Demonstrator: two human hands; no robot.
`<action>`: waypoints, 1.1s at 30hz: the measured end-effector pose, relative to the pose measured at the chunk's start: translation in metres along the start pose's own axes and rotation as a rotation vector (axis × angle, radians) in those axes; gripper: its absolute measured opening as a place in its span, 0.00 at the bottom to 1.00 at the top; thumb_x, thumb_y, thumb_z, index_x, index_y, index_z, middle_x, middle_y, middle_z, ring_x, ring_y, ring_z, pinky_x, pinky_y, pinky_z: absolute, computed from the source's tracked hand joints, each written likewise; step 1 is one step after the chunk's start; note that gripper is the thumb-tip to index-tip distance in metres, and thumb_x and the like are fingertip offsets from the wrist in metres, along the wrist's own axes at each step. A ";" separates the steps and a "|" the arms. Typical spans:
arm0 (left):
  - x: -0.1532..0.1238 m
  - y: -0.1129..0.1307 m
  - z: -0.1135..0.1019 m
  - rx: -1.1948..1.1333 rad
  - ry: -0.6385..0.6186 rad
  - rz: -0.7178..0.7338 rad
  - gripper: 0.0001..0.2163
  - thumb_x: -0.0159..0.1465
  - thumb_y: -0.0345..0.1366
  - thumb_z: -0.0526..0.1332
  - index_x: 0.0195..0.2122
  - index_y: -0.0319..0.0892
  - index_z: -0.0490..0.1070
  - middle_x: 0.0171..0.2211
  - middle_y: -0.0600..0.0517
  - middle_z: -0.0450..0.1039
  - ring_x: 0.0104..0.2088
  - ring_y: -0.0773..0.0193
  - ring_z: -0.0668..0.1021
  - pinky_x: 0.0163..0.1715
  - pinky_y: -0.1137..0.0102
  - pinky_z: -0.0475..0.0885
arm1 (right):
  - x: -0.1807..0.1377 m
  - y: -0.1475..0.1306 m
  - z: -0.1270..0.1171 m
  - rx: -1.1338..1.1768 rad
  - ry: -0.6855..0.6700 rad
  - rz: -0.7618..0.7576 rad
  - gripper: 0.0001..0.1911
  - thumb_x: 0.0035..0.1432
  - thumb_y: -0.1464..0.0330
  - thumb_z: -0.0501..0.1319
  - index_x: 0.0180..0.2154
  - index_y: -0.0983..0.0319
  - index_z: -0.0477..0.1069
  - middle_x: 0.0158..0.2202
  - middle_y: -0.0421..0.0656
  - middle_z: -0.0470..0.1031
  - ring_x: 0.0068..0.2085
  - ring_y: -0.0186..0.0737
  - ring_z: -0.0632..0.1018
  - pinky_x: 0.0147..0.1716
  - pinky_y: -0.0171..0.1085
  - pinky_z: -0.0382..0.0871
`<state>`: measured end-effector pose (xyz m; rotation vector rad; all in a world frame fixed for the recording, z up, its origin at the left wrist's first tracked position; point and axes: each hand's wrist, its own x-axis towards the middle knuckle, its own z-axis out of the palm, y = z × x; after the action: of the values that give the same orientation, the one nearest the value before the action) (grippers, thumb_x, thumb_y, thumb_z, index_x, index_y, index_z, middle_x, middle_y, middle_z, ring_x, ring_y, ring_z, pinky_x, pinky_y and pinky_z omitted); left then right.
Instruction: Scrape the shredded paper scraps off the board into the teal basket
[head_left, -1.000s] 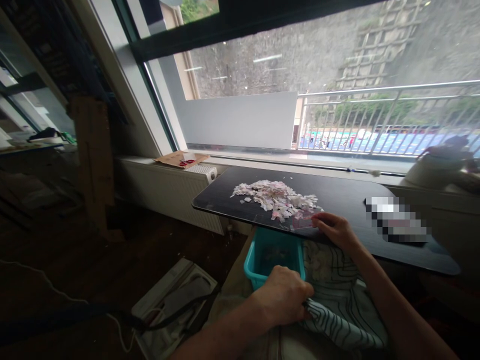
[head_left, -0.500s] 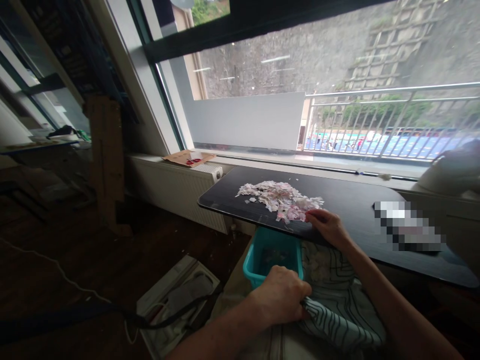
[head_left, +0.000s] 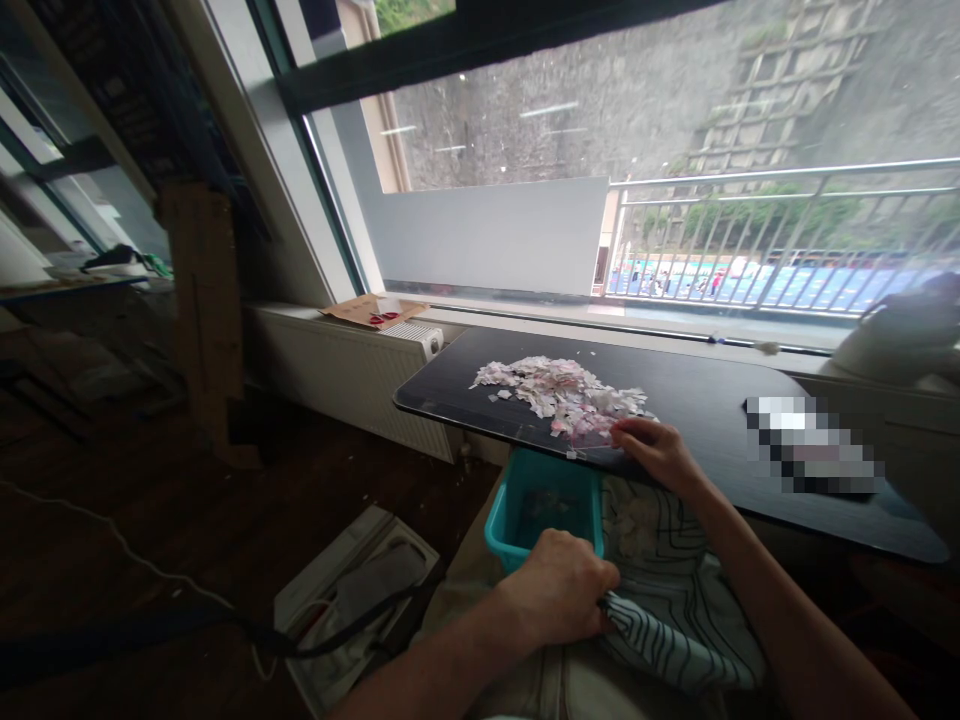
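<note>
My left hand (head_left: 564, 588) is closed on the edge of a striped cloth (head_left: 675, 610) that lies across my lap. My right hand (head_left: 654, 450) rests on the near edge of a dark table (head_left: 697, 400), fingers curled against a pile of pale pink and white scraps (head_left: 559, 392). A teal plastic bin (head_left: 546, 500) stands just under the table's edge, below the pile and between my two hands. Some scraps lie inside the bin.
A white radiator (head_left: 352, 385) runs under the window at the left, with a piece of cardboard (head_left: 373, 312) on top. A flat white device and a dark cable (head_left: 352, 590) lie on the floor. A pale kettle-like object (head_left: 892, 335) stands at the right on the sill.
My right hand has slid slightly left along the table edge against the scraps. My left hand has kept its hold on the cloth. The view has shifted a little.
</note>
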<state>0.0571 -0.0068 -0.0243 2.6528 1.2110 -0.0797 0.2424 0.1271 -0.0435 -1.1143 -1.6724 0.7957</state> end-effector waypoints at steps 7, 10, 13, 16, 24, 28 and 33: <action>0.001 -0.001 0.002 0.000 -0.012 0.006 0.13 0.58 0.47 0.60 0.34 0.44 0.75 0.30 0.47 0.75 0.31 0.54 0.78 0.31 0.66 0.71 | 0.000 0.004 0.003 0.028 -0.037 0.002 0.18 0.47 0.56 0.65 0.34 0.64 0.77 0.28 0.45 0.80 0.30 0.43 0.78 0.32 0.41 0.74; 0.000 -0.001 0.001 -0.004 -0.023 0.007 0.12 0.57 0.46 0.61 0.34 0.44 0.75 0.30 0.48 0.75 0.31 0.55 0.78 0.32 0.65 0.71 | 0.002 0.010 0.004 0.019 0.012 0.017 0.19 0.47 0.55 0.65 0.35 0.64 0.77 0.31 0.46 0.80 0.31 0.44 0.78 0.33 0.41 0.74; 0.000 -0.002 0.002 0.001 -0.019 0.009 0.12 0.57 0.46 0.61 0.34 0.43 0.75 0.30 0.47 0.75 0.31 0.55 0.78 0.32 0.66 0.71 | 0.003 0.014 0.005 -0.040 0.062 0.027 0.20 0.47 0.55 0.65 0.36 0.65 0.78 0.31 0.47 0.80 0.33 0.44 0.78 0.35 0.42 0.73; 0.000 -0.002 0.003 0.003 -0.018 0.013 0.12 0.58 0.46 0.60 0.34 0.44 0.75 0.30 0.47 0.75 0.31 0.55 0.78 0.31 0.66 0.71 | 0.002 0.015 0.005 -0.053 -0.001 0.022 0.21 0.48 0.55 0.65 0.36 0.65 0.78 0.30 0.47 0.80 0.32 0.44 0.78 0.33 0.41 0.73; 0.001 -0.002 0.006 0.013 -0.001 0.014 0.12 0.57 0.47 0.60 0.33 0.44 0.74 0.29 0.48 0.75 0.30 0.54 0.78 0.30 0.65 0.71 | 0.002 0.014 0.007 -0.025 0.030 -0.004 0.20 0.46 0.55 0.66 0.35 0.64 0.79 0.31 0.47 0.81 0.31 0.44 0.79 0.32 0.41 0.74; 0.001 -0.002 0.006 0.027 0.017 0.018 0.12 0.58 0.48 0.60 0.33 0.44 0.75 0.29 0.48 0.75 0.30 0.54 0.78 0.29 0.65 0.71 | 0.002 0.014 0.007 0.038 -0.024 0.018 0.20 0.45 0.55 0.66 0.35 0.63 0.79 0.30 0.46 0.81 0.31 0.44 0.79 0.31 0.40 0.74; 0.002 -0.003 0.008 0.029 0.016 0.024 0.12 0.57 0.47 0.60 0.33 0.44 0.75 0.29 0.48 0.75 0.30 0.54 0.78 0.29 0.66 0.71 | 0.001 0.014 0.006 -0.017 -0.018 0.025 0.19 0.46 0.55 0.65 0.34 0.63 0.79 0.30 0.46 0.80 0.29 0.43 0.78 0.29 0.40 0.73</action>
<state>0.0560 -0.0054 -0.0330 2.6969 1.1913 -0.0729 0.2408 0.1334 -0.0577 -1.1453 -1.6861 0.8109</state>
